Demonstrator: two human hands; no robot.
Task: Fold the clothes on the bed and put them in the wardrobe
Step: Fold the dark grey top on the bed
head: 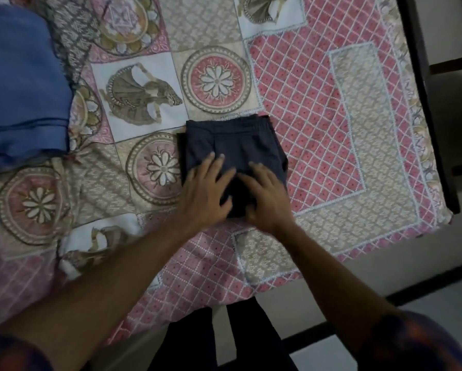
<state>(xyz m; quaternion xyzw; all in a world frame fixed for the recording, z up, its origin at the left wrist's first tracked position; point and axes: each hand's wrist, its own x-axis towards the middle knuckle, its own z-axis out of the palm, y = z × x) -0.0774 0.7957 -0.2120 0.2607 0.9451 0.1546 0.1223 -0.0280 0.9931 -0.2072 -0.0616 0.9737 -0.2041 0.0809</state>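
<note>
A dark grey pair of shorts (237, 140) lies folded into a small square on the patterned bedspread (331, 103), its elastic waistband at the far edge. My left hand (207, 188) rests flat on its near left part with the fingers spread. Beside it, my right hand (267, 196) presses the near right part, fingers straight and pointing away from me. Both hands cover the near edge of the fold. The wardrobe is not in view.
A folded blue garment (21, 89) lies on the bed at the far left, beside a grey patterned cloth (72, 41). The dark bed frame (427, 103) runs along the right edge. The tiled floor (438, 277) and my dark trouser legs (219, 341) are below.
</note>
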